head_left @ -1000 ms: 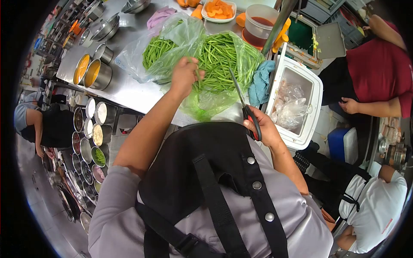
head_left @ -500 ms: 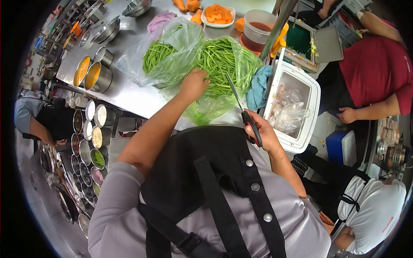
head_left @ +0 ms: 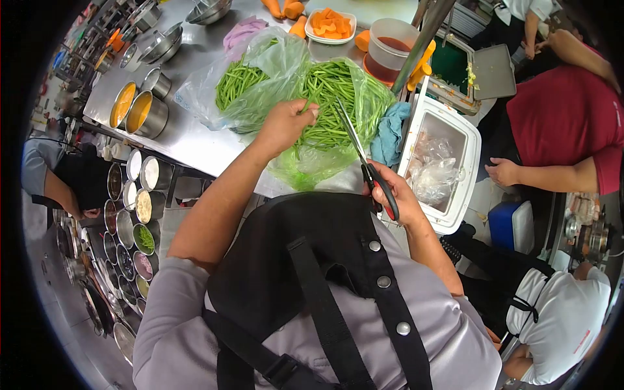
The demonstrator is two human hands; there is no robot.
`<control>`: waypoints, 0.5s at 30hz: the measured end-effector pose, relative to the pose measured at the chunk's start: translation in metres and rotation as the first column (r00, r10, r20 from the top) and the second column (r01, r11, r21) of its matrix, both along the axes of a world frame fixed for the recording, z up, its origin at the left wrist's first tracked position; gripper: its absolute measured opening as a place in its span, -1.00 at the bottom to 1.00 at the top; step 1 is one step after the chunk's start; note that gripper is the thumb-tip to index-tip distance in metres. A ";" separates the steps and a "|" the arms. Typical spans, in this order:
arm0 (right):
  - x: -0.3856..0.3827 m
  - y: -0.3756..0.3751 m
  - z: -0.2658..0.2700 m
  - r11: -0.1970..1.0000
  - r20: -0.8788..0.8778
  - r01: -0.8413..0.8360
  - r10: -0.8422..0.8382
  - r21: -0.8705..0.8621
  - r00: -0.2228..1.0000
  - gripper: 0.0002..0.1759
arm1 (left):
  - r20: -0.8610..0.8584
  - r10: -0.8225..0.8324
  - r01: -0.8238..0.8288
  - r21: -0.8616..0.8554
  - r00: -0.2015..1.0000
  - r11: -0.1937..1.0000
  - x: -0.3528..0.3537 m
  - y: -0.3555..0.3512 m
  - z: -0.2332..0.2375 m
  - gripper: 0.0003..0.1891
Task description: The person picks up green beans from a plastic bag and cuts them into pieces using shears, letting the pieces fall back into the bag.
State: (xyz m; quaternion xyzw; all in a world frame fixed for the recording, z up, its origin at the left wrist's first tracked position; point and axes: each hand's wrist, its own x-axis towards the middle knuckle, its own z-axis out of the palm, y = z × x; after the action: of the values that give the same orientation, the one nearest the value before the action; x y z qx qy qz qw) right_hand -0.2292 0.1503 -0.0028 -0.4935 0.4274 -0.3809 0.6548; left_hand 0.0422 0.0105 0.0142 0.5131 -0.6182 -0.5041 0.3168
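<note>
Green beans (head_left: 328,84) fill a clear plastic bag at the middle of the steel table, with more beans (head_left: 239,83) in a second clear bag (head_left: 286,55) to the left. My left hand (head_left: 287,125) is closed at the near left edge of the bean pile, its thumb and fingers pinched on green beans. My right hand (head_left: 398,195) is wrapped round the black and red handles of the scissors (head_left: 354,133). Their blades are slightly apart and point up over the beans, to the right of my left hand.
A blue cloth (head_left: 390,133) and an open white cooler (head_left: 465,182) with plastic bags are on the right. Carrot pieces (head_left: 331,25) and a tub of red liquid (head_left: 390,49) stand behind. Metal pots (head_left: 149,117) are at left. Several other people stand around.
My left hand has shifted slightly left and nearer to me. The scissors have opened a little. At right, a co-worker's hand has moved left, and another person in white has come into view.
</note>
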 end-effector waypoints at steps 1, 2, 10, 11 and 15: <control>0.001 0.000 -0.001 1.000 0.000 0.005 -0.005 -0.025 1.000 0.07 | 0.001 0.002 -0.002 0.002 1.000 1.000 0.003 0.000 -0.004 -0.76; 0.002 -0.001 -0.001 1.000 0.001 0.004 -0.004 -0.023 1.000 0.07 | 0.057 -0.023 0.025 -0.030 0.998 0.999 0.006 -0.001 -0.010 -0.76; 0.003 -0.005 -0.001 0.989 -0.016 -0.009 0.012 0.151 1.000 -0.34 | 0.210 -0.113 0.119 -0.015 0.971 0.993 0.004 0.006 0.014 -0.70; 0.003 -0.004 -0.004 0.989 -0.015 -0.011 0.014 0.150 1.000 -0.34 | 0.078 -0.081 0.072 0.113 0.994 0.991 0.004 0.006 0.014 -0.75; -0.002 0.007 -0.021 0.993 0.057 0.016 -0.023 0.120 0.998 -0.30 | -0.577 0.252 -0.030 0.365 0.777 0.930 0.007 -0.002 -0.006 -0.89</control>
State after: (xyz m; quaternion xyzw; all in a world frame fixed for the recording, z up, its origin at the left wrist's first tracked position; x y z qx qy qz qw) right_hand -0.2316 0.1578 -0.0243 -0.4380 0.4349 -0.3754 0.6915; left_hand 0.0490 0.0085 0.0086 0.4126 -0.3451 -0.7154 0.4459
